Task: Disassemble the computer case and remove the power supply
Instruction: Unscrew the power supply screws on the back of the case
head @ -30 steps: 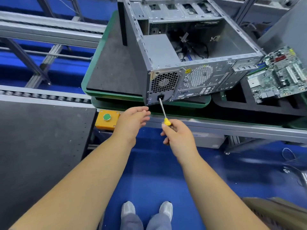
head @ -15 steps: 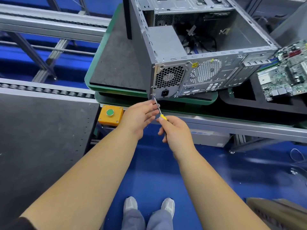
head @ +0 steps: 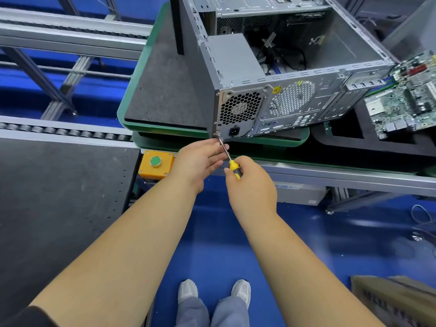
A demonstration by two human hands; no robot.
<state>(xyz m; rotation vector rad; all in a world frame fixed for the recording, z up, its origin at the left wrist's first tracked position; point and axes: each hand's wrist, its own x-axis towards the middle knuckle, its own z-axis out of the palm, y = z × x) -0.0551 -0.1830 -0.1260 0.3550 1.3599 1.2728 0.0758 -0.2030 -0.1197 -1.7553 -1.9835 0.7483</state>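
A: Where's the computer case (head: 295, 74)?

B: On the green tray (head: 132, 123), open side up. The power supply (head: 233, 57) sits in its near-left corner, with loose cables (head: 283, 57) lying beside it inside the case.

A: And the hands?

B: The right hand (head: 250, 182) grips the yellow handle of a screwdriver (head: 230, 159), whose tip meets the case's lower near-left corner. The left hand (head: 200, 159) has its fingers fairly straight, fingertips touching the shaft close to the tip.

A: Anything to the right?

B: A motherboard (head: 405, 100) rests tilted over a black foam tray (head: 349, 138). A yellow button box (head: 155, 164) is fixed to the table's near edge.
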